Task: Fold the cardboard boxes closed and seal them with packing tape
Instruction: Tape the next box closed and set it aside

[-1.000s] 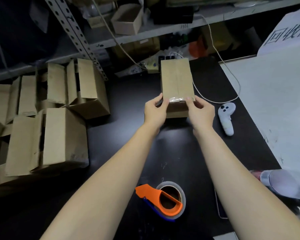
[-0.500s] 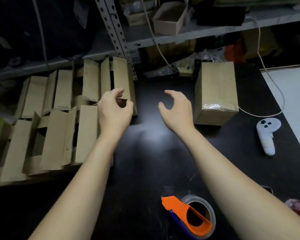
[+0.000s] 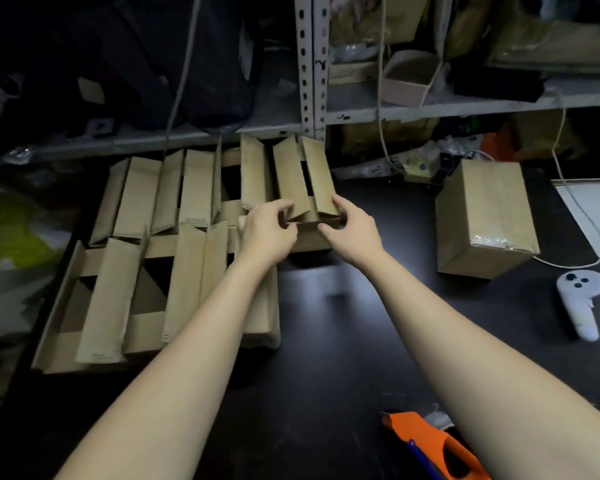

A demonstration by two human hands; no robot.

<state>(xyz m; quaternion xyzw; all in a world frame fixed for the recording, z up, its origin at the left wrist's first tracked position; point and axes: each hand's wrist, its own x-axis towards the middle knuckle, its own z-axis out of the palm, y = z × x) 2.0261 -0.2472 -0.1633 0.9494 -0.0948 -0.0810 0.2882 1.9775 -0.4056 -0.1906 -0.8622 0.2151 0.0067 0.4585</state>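
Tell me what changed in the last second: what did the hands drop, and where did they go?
Both hands released the taped brown cardboard box and moved left. The left hand and right hand now grip the near end of an open-flapped brown cardboard box, fingers curled on its flaps. The taped box, orange tape dispenser and white handheld controller stayed put on the black table.

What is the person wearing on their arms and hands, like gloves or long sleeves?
Nothing at all. The left arm and right arm are bare as far up as the picture shows, with no sleeves in sight. The left hand and right hand have no gloves, and I can see no rings, watch or bracelet on them.
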